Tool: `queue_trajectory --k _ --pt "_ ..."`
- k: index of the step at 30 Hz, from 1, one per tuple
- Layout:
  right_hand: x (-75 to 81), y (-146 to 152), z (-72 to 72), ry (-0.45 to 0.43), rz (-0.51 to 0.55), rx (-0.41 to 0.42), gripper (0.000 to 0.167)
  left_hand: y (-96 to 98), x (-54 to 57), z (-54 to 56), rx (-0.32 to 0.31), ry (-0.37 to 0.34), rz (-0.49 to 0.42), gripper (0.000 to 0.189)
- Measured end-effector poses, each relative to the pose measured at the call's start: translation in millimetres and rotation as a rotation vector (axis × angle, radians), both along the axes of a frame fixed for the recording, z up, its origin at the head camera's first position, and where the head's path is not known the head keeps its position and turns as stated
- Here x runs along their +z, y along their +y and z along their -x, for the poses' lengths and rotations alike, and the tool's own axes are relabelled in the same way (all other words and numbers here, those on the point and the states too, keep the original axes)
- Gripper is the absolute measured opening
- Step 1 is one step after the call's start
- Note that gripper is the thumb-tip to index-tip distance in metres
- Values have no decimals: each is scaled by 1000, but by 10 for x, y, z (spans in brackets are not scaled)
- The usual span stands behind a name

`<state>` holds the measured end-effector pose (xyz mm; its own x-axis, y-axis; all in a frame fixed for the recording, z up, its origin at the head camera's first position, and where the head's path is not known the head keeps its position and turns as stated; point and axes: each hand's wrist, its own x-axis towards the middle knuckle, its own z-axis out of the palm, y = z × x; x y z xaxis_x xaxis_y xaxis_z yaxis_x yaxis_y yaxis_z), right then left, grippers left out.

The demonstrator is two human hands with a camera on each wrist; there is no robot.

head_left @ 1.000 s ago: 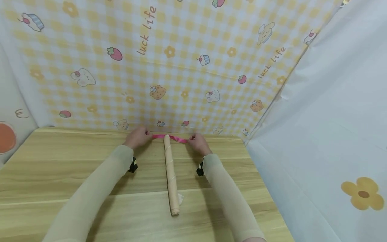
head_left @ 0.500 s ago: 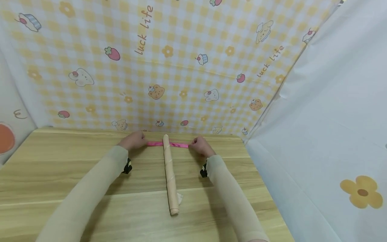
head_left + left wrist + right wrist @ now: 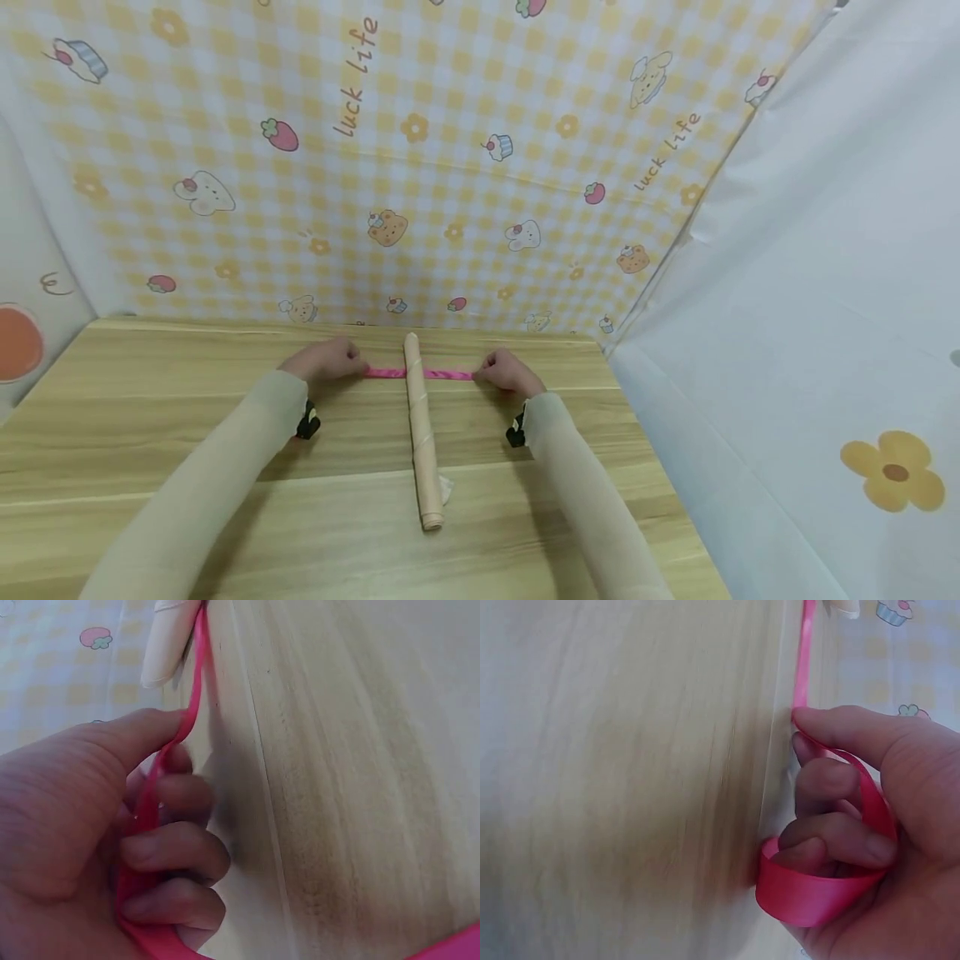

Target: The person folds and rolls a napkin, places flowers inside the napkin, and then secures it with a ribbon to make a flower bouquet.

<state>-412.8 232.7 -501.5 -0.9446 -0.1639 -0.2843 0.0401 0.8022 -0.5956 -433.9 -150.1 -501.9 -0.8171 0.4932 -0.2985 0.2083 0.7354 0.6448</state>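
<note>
A long beige roll (image 3: 422, 433) lies lengthwise on the wooden table, a thin strip spiralling round it. Under its far part passes a pink ribbon (image 3: 450, 375), stretched sideways between the hands. My left hand (image 3: 330, 360) pinches the ribbon on the left of the roll; in the left wrist view the curled fingers (image 3: 184, 851) hold more of it against the palm. To the right, my right hand (image 3: 510, 372) pinches the other side between thumb and forefinger. A loop of ribbon (image 3: 802, 900) hangs round its curled fingers in the right wrist view.
The wooden table (image 3: 337, 533) ends at a yellow checked cloth wall (image 3: 420, 183). A white wall (image 3: 810, 333) stands on the right. A small pale scrap (image 3: 447, 490) sits beside the roll's near end.
Both hands have come nearer along the roll and moved slightly apart. The ribbon has slid from the roll's far tip toward its middle and now looks straighter. The roll stays in place.
</note>
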Motion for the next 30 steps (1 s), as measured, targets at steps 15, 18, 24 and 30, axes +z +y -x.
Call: queue_trajectory --k 15,18,24,30 --pt "45 254 -133 -226 234 24 19 -82 239 -312 -65 -149 6 37" --pt "46 339 -149 -278 298 7 21 -128 255 -345 -94 -175 20 35" --pt "90 405 -215 -311 294 5 21 -192 260 -396 -127 -161 56 35" --pt "127 417 -273 -340 222 66 22 -170 262 -469 -138 -165 68 34"
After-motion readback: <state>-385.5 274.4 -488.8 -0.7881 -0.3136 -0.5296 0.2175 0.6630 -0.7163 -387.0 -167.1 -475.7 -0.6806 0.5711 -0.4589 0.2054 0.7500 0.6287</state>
